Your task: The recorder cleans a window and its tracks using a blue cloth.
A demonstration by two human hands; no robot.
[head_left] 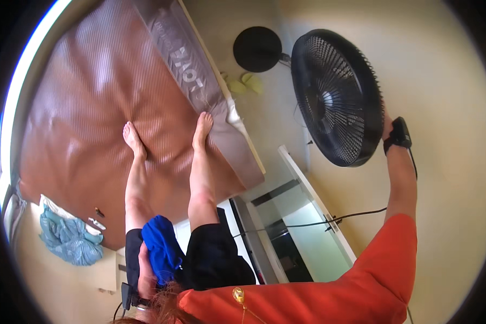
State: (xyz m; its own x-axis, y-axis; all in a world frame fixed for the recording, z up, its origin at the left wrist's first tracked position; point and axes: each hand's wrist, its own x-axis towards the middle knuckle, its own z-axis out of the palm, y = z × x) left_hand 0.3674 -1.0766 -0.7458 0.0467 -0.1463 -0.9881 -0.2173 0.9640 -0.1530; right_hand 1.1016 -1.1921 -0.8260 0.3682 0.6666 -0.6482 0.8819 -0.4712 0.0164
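A bunched blue cloth (163,245) hangs over my lap between my thighs. My left hand (146,267) is closed on its left side, low against my dark shorts. My right arm reaches up and forward to a round black fan (332,102) with a mesh grille. Behind the fan's right rim is my right hand (387,124), at the fan's back. The fan hides its fingers, so I cannot see whether they grip the housing. The fan is tilted, its grille facing left, and its blades look still.
My bare feet rest on a brown ribbed mat (86,108) with a grey border. A light blue bundle (73,235) lies at left. The fan's round black base (257,49) and yellow-green slippers (245,82) are beyond the bed. A black cable (308,222) crosses before a glass-fronted cabinet (302,216).
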